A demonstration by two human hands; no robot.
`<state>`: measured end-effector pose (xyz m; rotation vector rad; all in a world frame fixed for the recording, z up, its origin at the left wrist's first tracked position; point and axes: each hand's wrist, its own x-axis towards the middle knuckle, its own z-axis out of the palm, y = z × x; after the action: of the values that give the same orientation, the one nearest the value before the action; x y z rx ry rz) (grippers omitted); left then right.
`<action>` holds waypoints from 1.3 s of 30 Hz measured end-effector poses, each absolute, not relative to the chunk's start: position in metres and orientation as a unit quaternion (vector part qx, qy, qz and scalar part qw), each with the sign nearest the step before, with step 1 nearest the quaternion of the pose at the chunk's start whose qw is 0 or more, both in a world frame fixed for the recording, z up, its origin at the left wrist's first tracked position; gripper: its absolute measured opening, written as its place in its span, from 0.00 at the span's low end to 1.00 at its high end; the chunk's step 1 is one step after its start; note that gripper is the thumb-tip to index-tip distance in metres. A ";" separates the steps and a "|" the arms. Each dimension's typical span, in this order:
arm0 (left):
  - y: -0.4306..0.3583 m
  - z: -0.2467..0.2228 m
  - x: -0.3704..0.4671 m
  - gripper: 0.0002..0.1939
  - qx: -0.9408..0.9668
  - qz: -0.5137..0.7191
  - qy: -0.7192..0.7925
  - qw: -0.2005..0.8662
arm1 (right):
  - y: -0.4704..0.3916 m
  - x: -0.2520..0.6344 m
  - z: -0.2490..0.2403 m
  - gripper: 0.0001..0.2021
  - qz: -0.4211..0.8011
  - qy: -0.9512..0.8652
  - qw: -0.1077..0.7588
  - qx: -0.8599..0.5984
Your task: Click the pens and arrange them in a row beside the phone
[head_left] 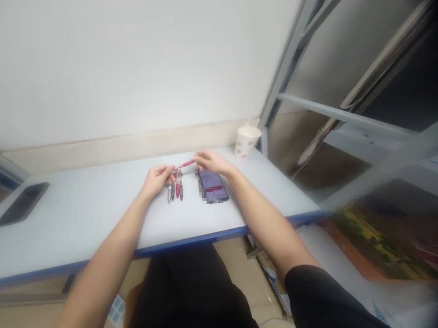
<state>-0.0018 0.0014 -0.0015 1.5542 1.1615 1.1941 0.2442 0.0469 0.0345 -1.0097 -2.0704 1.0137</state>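
Note:
A red pen [185, 164] is held level between my two hands, a little above the table. My left hand [159, 179] pinches its left end, and my right hand [209, 162] has its fingers closed on the other end. Below my left hand, several pens lie side by side: a silver pen [169, 193], a red pen [178, 189] and dark grey ones [181, 190]; the fingers hide some of their upper ends. A phone [213, 185] with a lit purple screen lies under my right hand. Some dark, thin thing by its left edge is too small to make out.
A white paper cup [246, 141] with a spotted pattern stands at the table's back right, near a metal frame [283, 66]. At the far left lies a dark phone-like slab [23, 203]. The white table [80, 207] has a blue front edge and meets the wall behind.

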 end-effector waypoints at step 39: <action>-0.009 -0.003 0.006 0.09 0.826 0.407 0.389 0.022 | 0.025 0.210 0.026 0.11 0.582 -0.682 0.333 -0.292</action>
<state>0.0064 -0.0092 -0.0026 2.5587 1.2054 1.2611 0.2097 0.0251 0.0264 -0.7629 -1.7797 1.5204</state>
